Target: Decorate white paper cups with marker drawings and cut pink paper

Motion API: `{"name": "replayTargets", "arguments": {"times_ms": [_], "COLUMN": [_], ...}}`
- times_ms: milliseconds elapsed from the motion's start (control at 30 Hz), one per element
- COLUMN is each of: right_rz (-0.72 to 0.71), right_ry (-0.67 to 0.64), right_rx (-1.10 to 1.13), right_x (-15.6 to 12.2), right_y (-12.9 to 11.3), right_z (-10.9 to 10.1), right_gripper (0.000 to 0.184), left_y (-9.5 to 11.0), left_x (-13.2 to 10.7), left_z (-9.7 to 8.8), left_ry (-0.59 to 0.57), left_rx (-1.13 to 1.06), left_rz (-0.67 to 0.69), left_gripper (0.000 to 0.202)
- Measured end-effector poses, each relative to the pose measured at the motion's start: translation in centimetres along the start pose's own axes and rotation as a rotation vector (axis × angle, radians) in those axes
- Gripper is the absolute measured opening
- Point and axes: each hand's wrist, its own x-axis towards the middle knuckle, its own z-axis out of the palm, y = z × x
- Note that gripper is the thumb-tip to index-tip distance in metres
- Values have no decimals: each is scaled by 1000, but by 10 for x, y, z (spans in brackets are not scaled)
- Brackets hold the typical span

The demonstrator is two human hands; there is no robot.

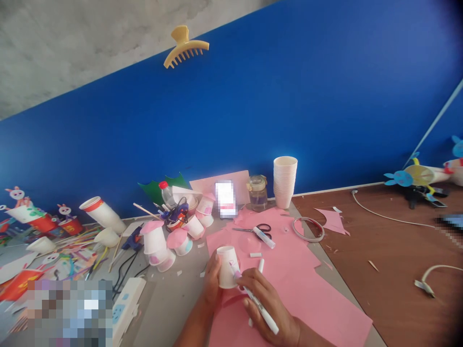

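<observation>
My left hand (213,277) is closed around the left side of a white paper cup (227,274), which stands upside down over a pink paper sheet (307,299). In my right hand (269,301) is a white marker (263,311), its tip end touching or very near the cup wall, where a small purple mark shows. The marker's cap (261,265) appears to lie on the sheet beyond the hand. Farther back on the pink paper are dark-handled scissors (249,230) and a glue stick (265,237).
A tall stack of paper cups (285,180) stands beside a glass jar (257,193) and a phone (224,198) at the blue partition (231,111). Decorated cups (155,243), a glue gun (134,236) and a power strip (126,311) lie left. A tape roll (308,229) sits right.
</observation>
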Motion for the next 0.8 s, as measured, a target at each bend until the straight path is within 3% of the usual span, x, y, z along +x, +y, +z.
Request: {"name": "replayTargets", "arguments": {"times_ms": [400,800], "right_rz": [18,22], "right_ry": [-15,-25], "right_rx": [3,7], "right_x": [-1,-1], "right_y": [2,0], "right_z": [1,0], "right_gripper": [29,28], "left_y": [1,0], "left_x": [0,-1], "left_z": [1,2], "left_ry": [-18,27], "left_rx": [84,-17], "left_rz": [55,-6], "left_gripper": [34,35]}}
